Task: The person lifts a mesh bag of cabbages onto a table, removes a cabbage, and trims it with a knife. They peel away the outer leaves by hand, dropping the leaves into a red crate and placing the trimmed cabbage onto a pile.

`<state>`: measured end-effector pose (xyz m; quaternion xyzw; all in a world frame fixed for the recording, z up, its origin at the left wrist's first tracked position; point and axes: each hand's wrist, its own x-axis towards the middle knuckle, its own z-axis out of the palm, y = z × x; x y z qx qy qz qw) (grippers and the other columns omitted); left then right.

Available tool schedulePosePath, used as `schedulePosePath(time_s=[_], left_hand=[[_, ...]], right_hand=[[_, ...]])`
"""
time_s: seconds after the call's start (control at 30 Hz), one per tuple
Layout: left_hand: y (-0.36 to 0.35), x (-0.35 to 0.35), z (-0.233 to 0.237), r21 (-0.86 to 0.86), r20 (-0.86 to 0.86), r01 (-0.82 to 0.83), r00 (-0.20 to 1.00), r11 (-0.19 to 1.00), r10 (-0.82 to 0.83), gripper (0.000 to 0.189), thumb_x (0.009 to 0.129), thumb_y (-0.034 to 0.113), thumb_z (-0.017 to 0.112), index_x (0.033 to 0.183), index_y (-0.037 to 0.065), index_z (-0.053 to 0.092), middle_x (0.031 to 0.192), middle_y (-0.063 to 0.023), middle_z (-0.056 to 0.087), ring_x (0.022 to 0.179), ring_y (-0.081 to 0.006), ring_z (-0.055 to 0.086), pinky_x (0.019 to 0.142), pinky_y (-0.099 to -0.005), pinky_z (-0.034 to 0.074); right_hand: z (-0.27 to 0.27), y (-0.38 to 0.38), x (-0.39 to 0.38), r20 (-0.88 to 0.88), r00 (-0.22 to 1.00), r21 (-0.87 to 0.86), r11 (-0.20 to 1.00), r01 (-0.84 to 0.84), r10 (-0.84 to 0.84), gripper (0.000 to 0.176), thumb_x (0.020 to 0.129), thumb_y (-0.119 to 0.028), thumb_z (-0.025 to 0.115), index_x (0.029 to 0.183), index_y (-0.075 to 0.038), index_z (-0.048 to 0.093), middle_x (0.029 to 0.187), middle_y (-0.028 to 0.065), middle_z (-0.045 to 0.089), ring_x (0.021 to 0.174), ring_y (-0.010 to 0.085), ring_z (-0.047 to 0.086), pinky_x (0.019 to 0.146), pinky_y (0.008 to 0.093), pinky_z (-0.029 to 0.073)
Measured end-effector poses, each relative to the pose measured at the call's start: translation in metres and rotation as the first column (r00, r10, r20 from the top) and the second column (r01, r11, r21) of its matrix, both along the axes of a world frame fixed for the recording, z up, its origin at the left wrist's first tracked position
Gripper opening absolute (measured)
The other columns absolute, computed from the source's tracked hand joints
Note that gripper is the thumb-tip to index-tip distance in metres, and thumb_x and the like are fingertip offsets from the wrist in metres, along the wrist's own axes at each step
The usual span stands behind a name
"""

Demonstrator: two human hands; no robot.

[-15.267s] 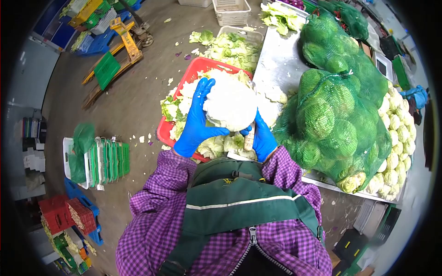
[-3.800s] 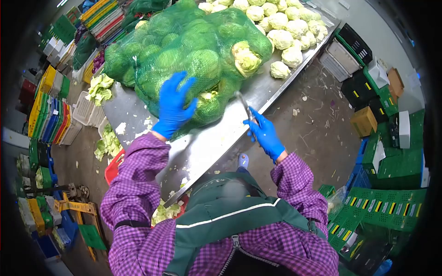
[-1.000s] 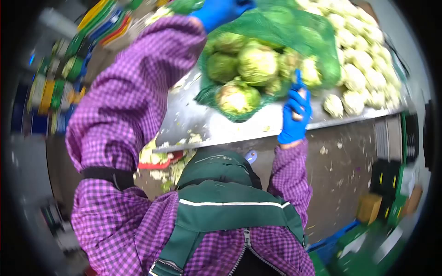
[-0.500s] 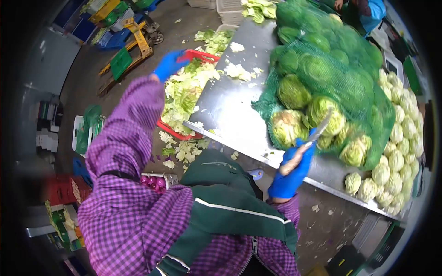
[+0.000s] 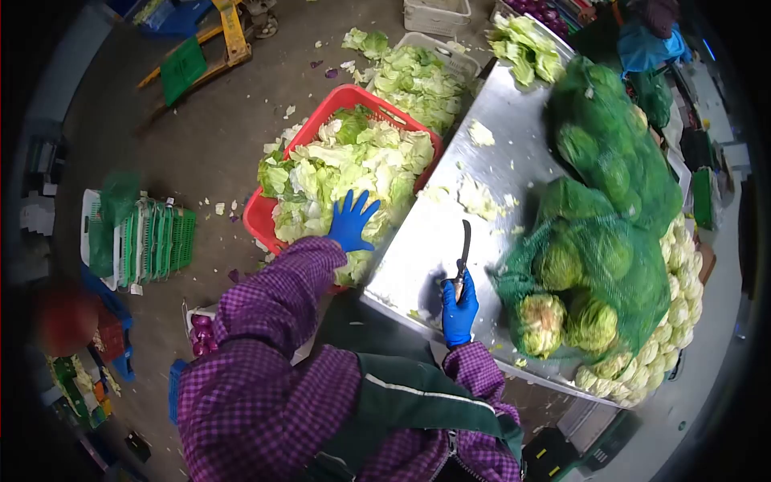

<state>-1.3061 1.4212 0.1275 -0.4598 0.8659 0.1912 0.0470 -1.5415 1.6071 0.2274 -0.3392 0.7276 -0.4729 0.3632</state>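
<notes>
Currently, head view: your left hand (image 5: 352,223), splayed and empty, over leaves (image 5: 401,153) in the red crate (image 5: 259,220), contact unclear; your right hand (image 5: 458,315), wrapped round a knife (image 5: 465,241), over the tabletop (image 5: 514,100). Cabbages (image 5: 591,324) lie rightward, netted; a careless sweep could snag the knife in mesh (image 5: 645,277).

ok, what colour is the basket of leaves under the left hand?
Red. The basket shows best in the head view, the only one.
</notes>
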Motion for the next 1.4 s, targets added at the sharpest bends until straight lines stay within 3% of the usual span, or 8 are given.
schedulePosePath(time_s=[0.3,0.5,0.77,0.87,0.93,1.07,1.2,1.4], left_hand=[[-0.045,0.010,-0.058,0.310,0.159,-0.194,0.976,0.931,0.150,0.120,0.050,0.051,0.083,0.145,0.037,0.011,0.153,-0.0036,0.004,0.138,-0.0397,0.006,0.088,-0.0730,0.032],[-0.021,-0.011,-0.189,-0.254,0.274,-0.044,0.955,0.966,0.115,0.083,0.068,0.027,0.070,0.141,0.033,0.030,0.154,-0.0060,0.006,0.138,-0.0436,0.007,0.085,-0.0724,0.034],[-0.066,-0.011,-0.079,0.458,0.147,-0.075,0.989,0.886,0.008,0.087,0.068,0.032,0.075,0.142,0.024,0.029,0.154,-0.0094,-0.002,0.135,-0.0507,-0.001,0.085,-0.0737,0.033],[-0.146,0.002,-0.073,0.713,-0.152,0.052,0.985,0.699,0.083,0.057,0.076,0.037,0.071,0.125,0.012,0.054,0.124,-0.0179,0.055,0.115,-0.0306,0.053,0.089,-0.0447,0.046],[-0.197,-0.001,-0.073,0.532,-0.248,-0.314,0.830,0.786,0.499,0.045,0.078,0.033,0.072,0.111,0.005,0.061,0.101,-0.0129,0.066,0.092,-0.0299,0.063,0.079,-0.0369,0.049],[-0.278,0.017,-0.130,-0.063,-0.183,-0.396,0.907,0.916,0.379,0.081,0.061,0.028,0.080,0.130,0.006,0.043,0.128,-0.0198,0.047,0.116,-0.0358,0.046,0.096,-0.0438,0.039],[-0.321,0.015,-0.166,-0.012,0.243,-0.196,0.951,0.981,0.193,0.127,0.037,0.041,0.090,0.141,0.010,0.024,0.135,-0.0196,0.036,0.120,-0.0366,0.041,0.096,-0.0474,0.038],[-0.333,-0.001,-0.171,0.063,0.135,-0.272,0.956,0.960,0.262,0.133,0.038,0.045,0.089,0.144,0.012,0.017,0.144,-0.0242,0.024,0.128,-0.0438,0.031,0.099,-0.0545,0.036]], right_hand=[[-0.015,-0.052,-0.014,-0.178,0.984,0.191,0.980,0.062,-0.028,0.038,0.090,-0.005,0.052,0.127,0.000,0.049,0.103,0.0075,0.062,0.085,0.0108,0.056,0.079,0.0250,0.046],[-0.039,-0.034,-0.022,-0.259,0.965,0.196,0.976,0.095,-0.042,0.033,0.089,-0.006,0.050,0.121,0.002,0.053,0.116,0.0147,0.061,0.102,0.0216,0.059,0.089,0.0320,0.044],[-0.046,-0.018,-0.032,-0.226,0.974,0.296,0.953,0.058,0.011,0.033,0.092,-0.003,0.048,0.124,0.000,0.051,0.097,0.0028,0.059,0.081,0.0092,0.054,0.075,0.0235,0.045],[-0.041,-0.025,-0.026,-0.238,0.971,0.283,0.957,0.060,0.010,0.033,0.092,-0.004,0.049,0.125,-0.001,0.050,0.093,0.0019,0.059,0.079,0.0084,0.053,0.072,0.0228,0.045],[-0.041,-0.023,-0.027,-0.227,0.974,0.301,0.950,0.083,-0.013,0.033,0.092,-0.005,0.049,0.124,0.000,0.050,0.095,0.0033,0.059,0.080,0.0084,0.053,0.074,0.0231,0.046],[-0.016,-0.046,-0.016,-0.160,0.986,0.354,0.930,0.097,-0.042,0.033,0.091,-0.004,0.048,0.123,0.002,0.050,0.104,0.0083,0.061,0.091,0.0145,0.057,0.085,0.0282,0.045],[-0.026,-0.034,-0.026,-0.421,0.902,0.344,0.937,0.061,0.096,0.034,0.081,-0.008,0.058,0.115,-0.003,0.058,0.095,0.0156,0.066,0.085,0.0272,0.066,0.076,0.0341,0.050],[-0.030,-0.018,-0.024,-0.377,0.923,0.416,0.905,0.091,0.080,0.033,0.082,-0.002,0.058,0.115,-0.001,0.056,0.096,0.0098,0.066,0.085,0.0143,0.062,0.079,0.0292,0.049]])
